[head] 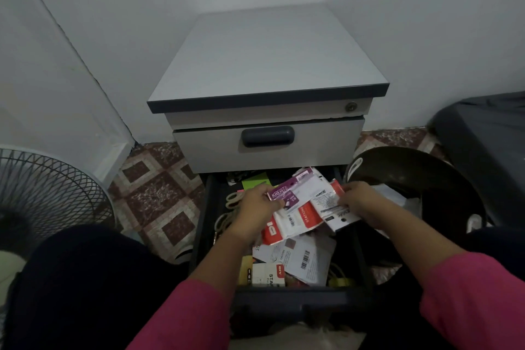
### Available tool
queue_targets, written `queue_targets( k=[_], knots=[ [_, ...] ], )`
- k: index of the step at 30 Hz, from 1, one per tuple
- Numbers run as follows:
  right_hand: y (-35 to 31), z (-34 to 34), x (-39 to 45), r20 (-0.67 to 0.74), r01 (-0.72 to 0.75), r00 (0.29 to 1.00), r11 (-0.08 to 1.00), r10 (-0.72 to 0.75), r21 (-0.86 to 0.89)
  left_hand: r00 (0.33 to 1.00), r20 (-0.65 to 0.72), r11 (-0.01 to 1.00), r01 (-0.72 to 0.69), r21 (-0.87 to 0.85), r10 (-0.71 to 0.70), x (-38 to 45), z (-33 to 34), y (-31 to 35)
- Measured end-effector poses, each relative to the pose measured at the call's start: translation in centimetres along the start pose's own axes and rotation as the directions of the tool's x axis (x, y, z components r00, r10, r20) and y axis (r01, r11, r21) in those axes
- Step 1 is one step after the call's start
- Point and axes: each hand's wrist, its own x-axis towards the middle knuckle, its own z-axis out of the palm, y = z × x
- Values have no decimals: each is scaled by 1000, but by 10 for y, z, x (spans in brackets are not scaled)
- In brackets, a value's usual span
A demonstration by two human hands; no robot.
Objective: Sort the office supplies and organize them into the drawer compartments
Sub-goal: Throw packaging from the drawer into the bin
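**Both hands on packets above a crowded open drawer**

The lower drawer (211, 207) of a grey pedestal cabinet (267, 65) stands pulled out toward the person, its dark front rim low in the view between two pink sleeves. The drawer above it is closed, its dark handle (267, 136) facing forward.

The left hand (255, 212) reaches in from the left, its grip pinching a purple-and-white packet (287, 193) that lies on top of a fan of red-and-white stationery packets (298, 219). The right hand (359, 202) comes in from the right, fingers curled round the edge of a white packet with a red strip (331, 202) at the right side of the same fan. The packets are held raised over the drawer's middle, overlapping one another.

Beneath them lie more flat packets with barcodes (304, 258), near the front rim. A green sticky-note pad (255, 182) sits at the back, partly under the cabinet's closed drawer, and pale scissor handles (231, 200) rest along the left wall, just beside the left wrist.

Little bare drawer floor shows; the contents reach both side walls. Left of the cabinet a fan guard (42, 196) stands on patterned floor tiles (159, 193); on the right a dark round bin (420, 179) sits close against the drawer's edge.
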Motion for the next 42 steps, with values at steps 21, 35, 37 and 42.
queue_targets(
  k=[21,35,37,42],
  knots=[
    [22,-129,8,-165,-297,953,893,254,-338,979,186,996,81,45,-88,37,137,71],
    [-13,3,-11,217,85,976,920,0,-382,976,202,942,9,335,-81,0,14,-2],
    [-7,26,-15,261,161,965,849,-28,-503,961,240,861,-6,509,-136,-5,2,-10],
    [20,71,-21,343,257,939,703,-20,-663,895,339,781,14,625,-288,-16,-13,-32]
  ],
)
